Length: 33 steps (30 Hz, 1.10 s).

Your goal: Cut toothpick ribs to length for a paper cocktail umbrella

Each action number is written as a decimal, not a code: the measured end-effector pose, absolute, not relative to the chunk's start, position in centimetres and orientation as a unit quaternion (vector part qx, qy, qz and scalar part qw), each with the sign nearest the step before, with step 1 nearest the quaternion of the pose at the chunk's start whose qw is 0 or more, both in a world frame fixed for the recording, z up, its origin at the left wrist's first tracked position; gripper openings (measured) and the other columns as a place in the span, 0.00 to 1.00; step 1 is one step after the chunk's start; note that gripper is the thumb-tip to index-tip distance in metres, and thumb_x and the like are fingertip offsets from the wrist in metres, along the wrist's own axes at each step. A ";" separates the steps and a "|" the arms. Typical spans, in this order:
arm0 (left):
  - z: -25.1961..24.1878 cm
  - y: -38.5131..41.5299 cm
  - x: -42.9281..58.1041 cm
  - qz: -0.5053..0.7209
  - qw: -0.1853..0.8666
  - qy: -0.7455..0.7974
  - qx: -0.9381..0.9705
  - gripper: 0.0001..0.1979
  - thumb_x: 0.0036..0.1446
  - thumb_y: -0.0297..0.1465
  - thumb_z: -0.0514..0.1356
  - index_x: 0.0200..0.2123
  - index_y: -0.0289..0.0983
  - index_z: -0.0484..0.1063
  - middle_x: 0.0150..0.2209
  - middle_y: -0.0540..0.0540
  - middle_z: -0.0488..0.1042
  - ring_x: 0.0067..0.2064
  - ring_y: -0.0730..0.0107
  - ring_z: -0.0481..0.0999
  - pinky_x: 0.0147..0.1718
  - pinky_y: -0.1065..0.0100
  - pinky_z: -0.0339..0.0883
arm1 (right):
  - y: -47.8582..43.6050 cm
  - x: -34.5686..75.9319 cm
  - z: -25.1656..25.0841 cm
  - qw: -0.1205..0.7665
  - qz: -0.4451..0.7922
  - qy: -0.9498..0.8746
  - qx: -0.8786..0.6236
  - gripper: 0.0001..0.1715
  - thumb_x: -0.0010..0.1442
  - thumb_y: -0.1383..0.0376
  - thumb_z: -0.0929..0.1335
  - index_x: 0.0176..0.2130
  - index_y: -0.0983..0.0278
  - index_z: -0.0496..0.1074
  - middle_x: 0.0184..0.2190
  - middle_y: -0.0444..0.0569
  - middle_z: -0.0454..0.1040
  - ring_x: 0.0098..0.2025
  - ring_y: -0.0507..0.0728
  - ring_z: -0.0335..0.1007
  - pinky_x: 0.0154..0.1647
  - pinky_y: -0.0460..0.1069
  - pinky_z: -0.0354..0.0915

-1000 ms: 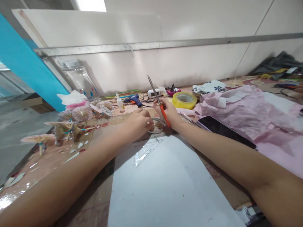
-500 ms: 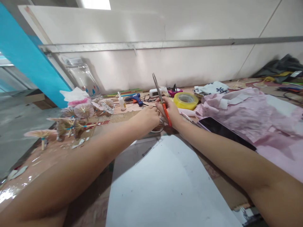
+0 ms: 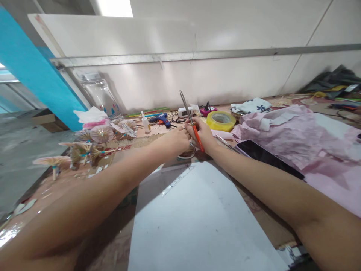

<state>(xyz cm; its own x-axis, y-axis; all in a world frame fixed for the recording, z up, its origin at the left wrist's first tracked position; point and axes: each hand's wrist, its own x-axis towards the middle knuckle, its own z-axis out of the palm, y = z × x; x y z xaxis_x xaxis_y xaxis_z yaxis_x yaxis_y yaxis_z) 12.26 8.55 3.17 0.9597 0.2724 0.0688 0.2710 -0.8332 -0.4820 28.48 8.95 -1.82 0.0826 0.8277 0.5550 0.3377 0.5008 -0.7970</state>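
My right hand (image 3: 205, 132) has its fingers closed around a pair of scissors (image 3: 186, 107) with orange handles, the narrow blades pointing up and away from me. My left hand (image 3: 178, 138) meets it fingertip to fingertip, its fingers pinched together. What the left fingers hold, if anything, is too small and hidden to make out. Just under both hands lies a round, white-rimmed thing (image 3: 192, 153) with thin brown sticks in it. A large white sheet (image 3: 197, 218) lies closer to me, between my forearms.
Small paper umbrellas (image 3: 102, 134) stand at the left. Along the back are a glue bottle (image 3: 146, 124), a blue glue gun (image 3: 161, 119) and a roll of yellow tape (image 3: 221, 120). At the right lie a phone (image 3: 267, 158) and crumpled pink fabric (image 3: 282, 131).
The view has shifted slightly. My left forearm has moved a little, and its shadow on the white sheet has drawn back, showing more printed marks. The right hand still holds the scissors.
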 end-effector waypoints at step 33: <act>7.1 1.5 4.1 -0.249 -0.235 -0.399 -0.851 0.05 0.55 0.31 0.59 0.30 0.39 0.76 0.28 0.53 0.79 0.28 0.72 0.73 0.27 0.71 0.62 | 2.9 25.7 6.9 0.541 0.301 -0.676 -0.400 0.19 0.59 0.55 0.73 0.47 0.58 0.70 0.25 0.40 0.69 0.24 0.53 0.69 0.25 0.49 0.67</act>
<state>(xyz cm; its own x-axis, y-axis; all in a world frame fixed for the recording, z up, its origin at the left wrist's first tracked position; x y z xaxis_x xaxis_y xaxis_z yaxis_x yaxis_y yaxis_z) 4.07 1.49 7.07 0.5579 0.7957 0.2358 0.5618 -0.5712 0.5984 25.74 2.94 6.93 -0.0954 0.8665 0.4901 0.2145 0.4986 -0.8399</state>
